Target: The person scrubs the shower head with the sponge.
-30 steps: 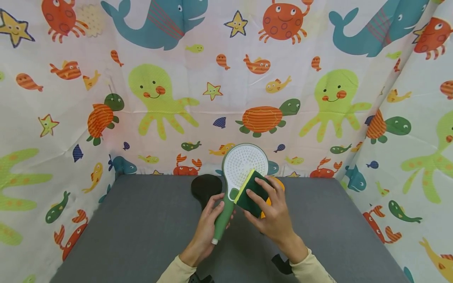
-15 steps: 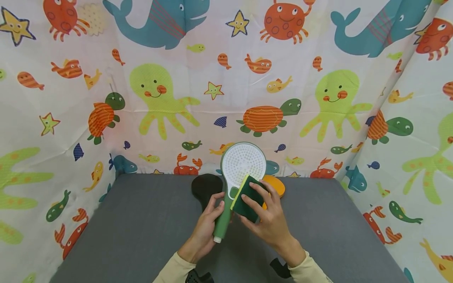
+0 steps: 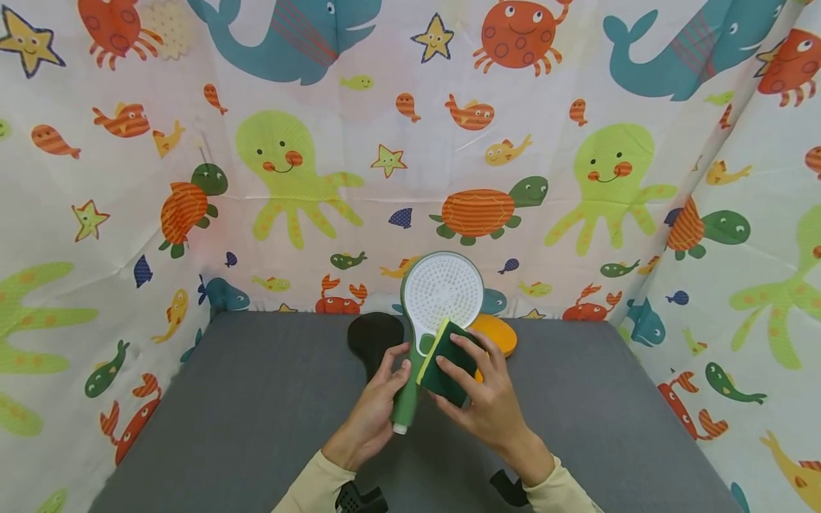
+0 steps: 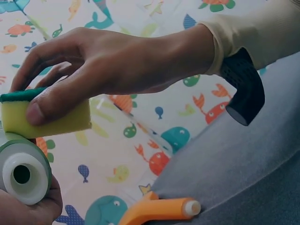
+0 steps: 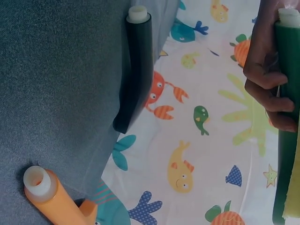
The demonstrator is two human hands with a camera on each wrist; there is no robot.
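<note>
A hand shower with a round white spray face [image 3: 444, 292] and green handle tilts upward in front of the person. Its handle is gripped by the left hand [image 3: 368, 417]; in the right wrist view curled fingers [image 5: 272, 101] wrap around it. The right hand [image 3: 497, 410] pinches a sponge, dark green on one side and yellow on the other [image 3: 454, 367]. The sponge's yellow side lies against the handle's neck, just below the spray face. In the left wrist view the thumb presses the yellow side [image 4: 65, 119], above the handle's white threaded end [image 4: 26, 173].
Behind the hands, a black hand shower [image 3: 374, 338] lies on the grey table [image 3: 269, 420], with an orange one [image 3: 499, 336] to its right, partly hidden by the right hand. A curtain printed with sea animals [image 3: 359, 206] encloses the table's back and sides.
The sponge has slid down from the lower edge of the spray face toward the handle, carried by the right hand. The left hand keeps its grip; the hand shower has shifted only slightly.
</note>
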